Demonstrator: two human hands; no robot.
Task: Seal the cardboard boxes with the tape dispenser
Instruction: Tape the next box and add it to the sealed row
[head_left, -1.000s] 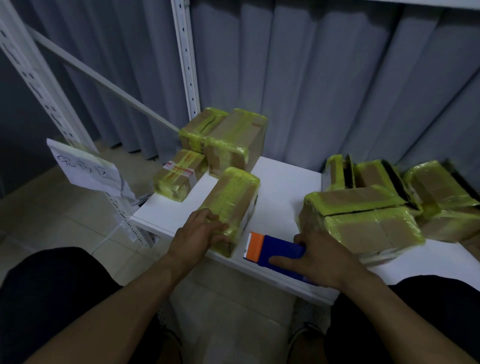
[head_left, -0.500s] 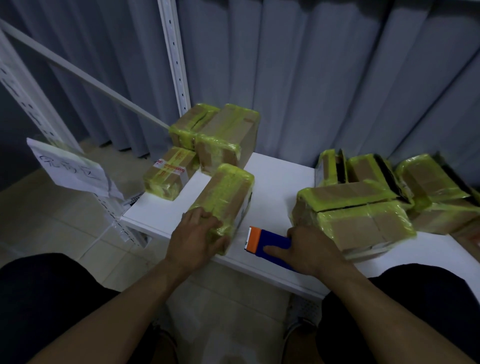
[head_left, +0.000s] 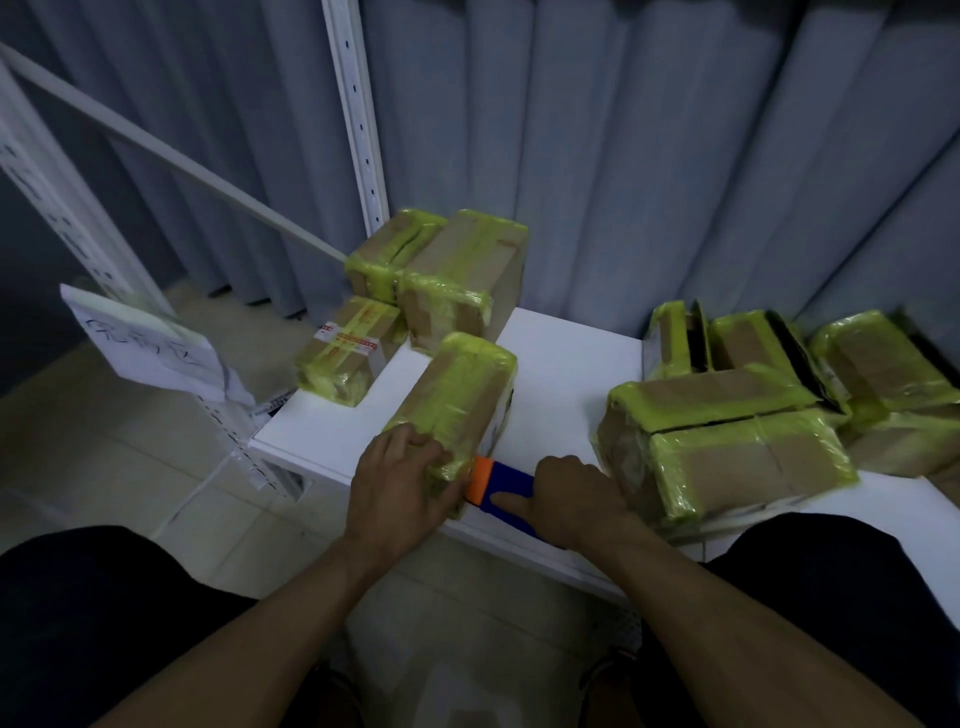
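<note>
A long cardboard box (head_left: 457, 400) wrapped in yellow-green tape lies on the white table (head_left: 561, 374), reaching the front edge. My left hand (head_left: 397, 486) grips its near end, fingers curled over the top. Right beside that end lies a blue tool with an orange tip (head_left: 493, 486), the tape dispenser. My right hand (head_left: 566, 499) holds it, with the index finger stretched along its side. The orange tip touches the box's near corner.
Two taped boxes (head_left: 727, 441) are stacked at the right, with several more (head_left: 883, 374) behind them. Three taped boxes (head_left: 452, 275) sit at the table's back left corner. A white rack post (head_left: 358, 114) and a paper sign (head_left: 150, 343) stand to the left. Grey curtains hang behind.
My right hand has slid the dispenser left until its orange tip meets the box's near end. My left hand has kept its grip on the box.
</note>
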